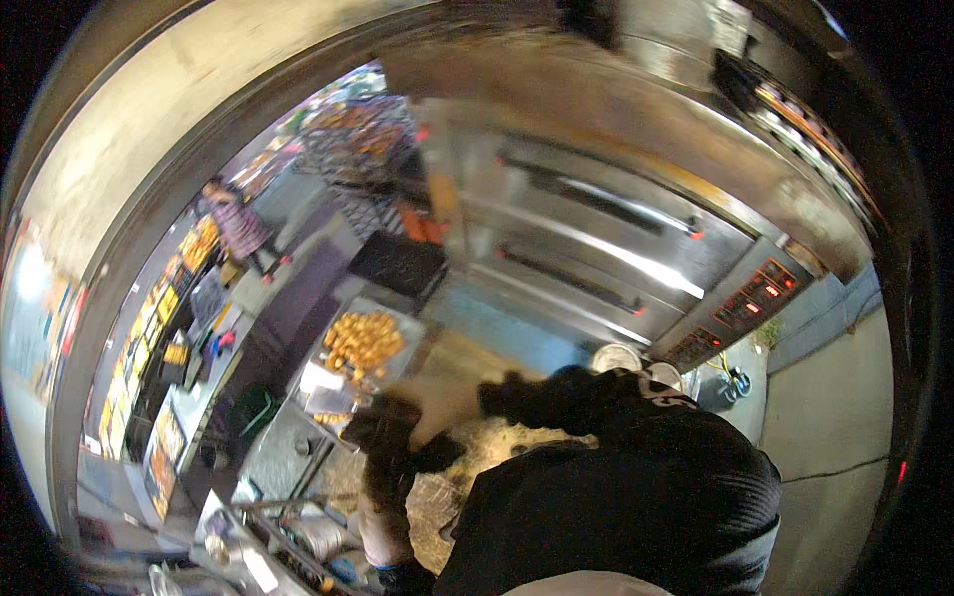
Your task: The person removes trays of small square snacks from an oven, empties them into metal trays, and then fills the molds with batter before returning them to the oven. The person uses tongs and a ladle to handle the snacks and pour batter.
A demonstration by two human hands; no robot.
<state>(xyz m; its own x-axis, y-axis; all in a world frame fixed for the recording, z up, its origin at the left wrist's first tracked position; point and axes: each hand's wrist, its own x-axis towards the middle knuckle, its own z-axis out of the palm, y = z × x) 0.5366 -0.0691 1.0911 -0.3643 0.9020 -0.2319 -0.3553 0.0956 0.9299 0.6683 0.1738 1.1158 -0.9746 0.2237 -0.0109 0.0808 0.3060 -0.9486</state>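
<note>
In the head view my left hand (391, 426), dark and apparently gloved, is at the lower middle beside a metal tray (417, 328) of golden-brown baked or fried pieces (361, 343). My right hand (507, 395), also dark, is to its right at the end of a black sleeve. A pale, blurred thing (447, 408) lies between the two hands; what it is, and whether either hand grips it, cannot be told. White containers or papers (322, 380) rest by the near end of the tray. Blur hides my fingers.
A steel deck oven (581, 223) with long door handles and a lit control panel (754, 302) stands ahead and right. Beyond the tray is a black crate (399, 264). A person (237, 223) in a purple patterned coat stands by food displays at the left. A metal-framed cart (298, 521) is lower left.
</note>
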